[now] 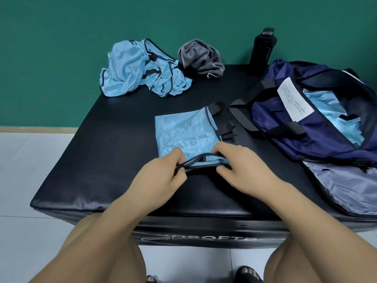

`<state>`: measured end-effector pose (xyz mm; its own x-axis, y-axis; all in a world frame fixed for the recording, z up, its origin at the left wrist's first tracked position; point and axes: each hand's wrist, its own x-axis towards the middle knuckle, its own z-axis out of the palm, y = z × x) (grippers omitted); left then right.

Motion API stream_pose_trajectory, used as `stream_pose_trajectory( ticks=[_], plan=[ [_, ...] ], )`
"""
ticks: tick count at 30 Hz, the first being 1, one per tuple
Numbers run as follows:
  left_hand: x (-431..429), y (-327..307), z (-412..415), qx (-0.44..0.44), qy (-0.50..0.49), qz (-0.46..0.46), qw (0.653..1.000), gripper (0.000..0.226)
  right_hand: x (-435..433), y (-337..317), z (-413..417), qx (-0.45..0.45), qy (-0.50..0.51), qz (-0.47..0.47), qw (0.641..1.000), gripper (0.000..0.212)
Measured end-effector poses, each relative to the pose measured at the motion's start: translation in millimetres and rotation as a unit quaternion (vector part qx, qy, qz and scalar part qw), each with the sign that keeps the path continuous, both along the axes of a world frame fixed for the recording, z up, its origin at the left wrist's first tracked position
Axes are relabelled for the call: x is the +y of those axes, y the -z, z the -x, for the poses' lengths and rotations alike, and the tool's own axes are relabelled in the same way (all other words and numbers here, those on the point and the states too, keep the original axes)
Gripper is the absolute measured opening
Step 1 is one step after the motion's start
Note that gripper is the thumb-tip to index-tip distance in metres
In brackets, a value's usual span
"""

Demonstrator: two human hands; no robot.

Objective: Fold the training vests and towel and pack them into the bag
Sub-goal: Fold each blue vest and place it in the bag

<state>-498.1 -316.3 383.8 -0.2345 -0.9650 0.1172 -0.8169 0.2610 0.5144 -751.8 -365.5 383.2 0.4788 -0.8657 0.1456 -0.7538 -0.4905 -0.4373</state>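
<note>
A light blue mesh vest [184, 131] with black trim lies partly folded in the middle of the black padded box [98, 160]. My left hand [161, 176] and my right hand [242, 166] both pinch its near black-edged hem. At the back left sits a crumpled heap of light blue vests [140, 68], and beside it a bunched grey striped towel [199, 56]. To the right, the navy bag [285, 117] lies unzipped, with light blue fabric [334, 111] showing inside.
A black bottle [263, 48] stands at the back against the green wall, just behind the bag. The bag's black straps [240, 111] trail across the box next to the vest. The bag's grey lining flap [344, 186] hangs over the right front edge. White floor tiles surround the box.
</note>
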Motion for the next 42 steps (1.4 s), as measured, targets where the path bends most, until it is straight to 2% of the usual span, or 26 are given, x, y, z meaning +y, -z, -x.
stream_pose_trajectory(
  ticks=[2, 4, 6, 10, 13, 16, 19, 22, 27, 31, 35, 38, 40, 42],
  plan=[
    [-1, 0, -4, 0.036, -0.007, -0.024, 0.999, 0.016, -2, -5, 6, -0.073, 0.013, -0.039, 0.996, 0.02],
    [-1, -2, -7, 0.077, -0.007, -0.047, 0.996, 0.014, -5, -8, 10, -0.099, 0.017, -0.078, 0.992, 0.016],
    [0, -4, -7, 0.124, -0.008, -0.074, 0.989, 0.014, -6, -9, 12, -0.122, 0.027, -0.106, 0.987, 0.003],
    [-4, -6, -7, 0.166, -0.034, -0.099, 0.981, 0.014, -5, -9, 6, -0.193, 0.055, -0.121, 0.972, 0.006],
    [-13, -6, -12, 0.189, -0.084, -0.092, 0.974, 0.011, -10, -5, -7, -0.223, 0.098, -0.095, 0.965, 0.004],
    [-20, -5, -19, 0.178, -0.124, -0.102, 0.971, 0.01, -13, -2, -22, -0.243, 0.112, -0.094, 0.959, 0.021],
    [-22, -1, -29, 0.155, -0.148, -0.134, 0.968, 0.009, -14, 1, -30, -0.215, 0.092, -0.131, 0.963, 0.044],
    [-23, 4, -38, 0.125, -0.158, -0.158, 0.967, 0.008, -16, 8, -31, -0.152, 0.083, -0.15, 0.973, 0.057],
    [-30, 11, -41, 0.115, -0.162, -0.137, 0.97, 0.002, -23, 21, -26, -0.175, 0.112, -0.132, 0.969, 0.045],
    [-29, 17, -44, 0.057, -0.176, -0.147, 0.972, 0.014, -28, 33, -21, -0.172, 0.137, -0.089, 0.971, 0.039],
    [-29, 18, -44, 0.044, -0.187, -0.139, 0.972, 0.018, -30, 37, -25, -0.166, 0.158, -0.051, 0.972, 0.009],
    [-30, 18, -45, 0.041, -0.2, -0.132, 0.97, 0.019, -34, 37, -29, -0.155, 0.184, -0.043, 0.97, 0.024],
    [-30, 20, -46, 0.035, -0.213, -0.133, 0.967, 0.022, -36, 37, -30, -0.096, 0.194, -0.006, 0.976, 0.032],
    [-30, 20, -46, 0.013, -0.224, -0.121, 0.967, 0.027, -36, 39, -29, -0.019, 0.2, 0.032, 0.979, 0.031]
  ],
)
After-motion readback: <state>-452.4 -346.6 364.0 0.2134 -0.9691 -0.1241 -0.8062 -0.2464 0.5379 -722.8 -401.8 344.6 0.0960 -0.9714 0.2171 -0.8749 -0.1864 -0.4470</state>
